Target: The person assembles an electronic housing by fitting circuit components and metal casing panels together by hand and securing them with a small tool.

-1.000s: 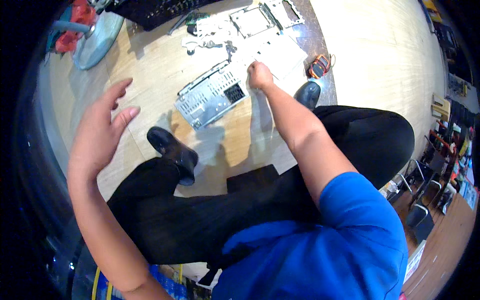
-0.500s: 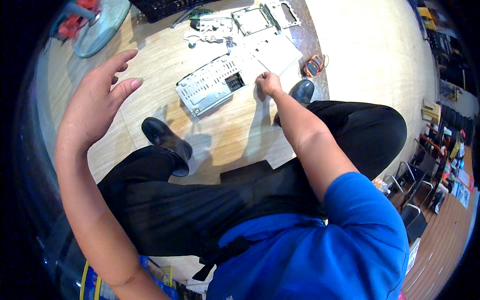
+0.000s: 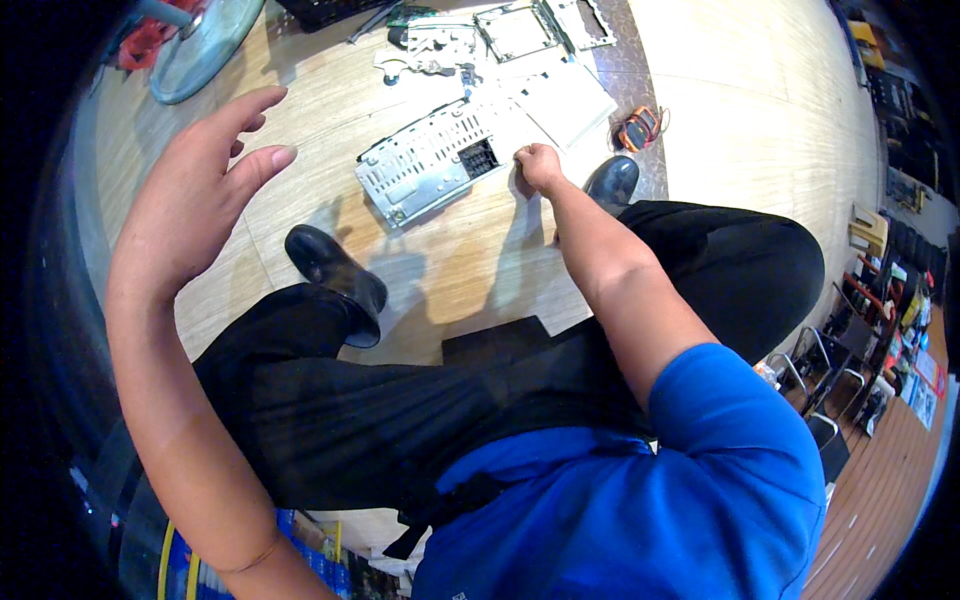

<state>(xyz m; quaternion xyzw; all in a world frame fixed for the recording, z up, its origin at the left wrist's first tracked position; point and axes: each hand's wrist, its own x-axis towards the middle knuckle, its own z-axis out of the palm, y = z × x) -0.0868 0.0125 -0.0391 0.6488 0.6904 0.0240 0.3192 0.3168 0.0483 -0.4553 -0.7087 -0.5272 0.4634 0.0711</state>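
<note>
A: Head view: the right hand [image 3: 538, 166] is curled into a loose fist, fingertips together, at the near right corner of the perforated grey sheet-metal chassis box [image 3: 432, 160]. Whether it pinches something small there cannot be told.

B: And the left hand [image 3: 195, 200]?

A: Raised in the air, palm open, fingers spread apart, holding nothing. It hangs well apart from the box, above the pale wooden floor [image 3: 470, 270].

B: Where does the box lie?

A: Flat on that floor, ahead of the person's two black leather shoes [image 3: 335, 268], with a black socket block on its near face.

B: What lies further out?

A: Just beyond the hand, a flat white rectangular panel [image 3: 565, 100] touches the box's far end. Past that sit an open metal frame [image 3: 517, 30] and scattered white plastic parts [image 3: 430, 48]. To the right, near the right shoe, a small orange-and-black meter [image 3: 640, 127]. At far left, a round pale-green fan base [image 3: 200, 50].
</note>
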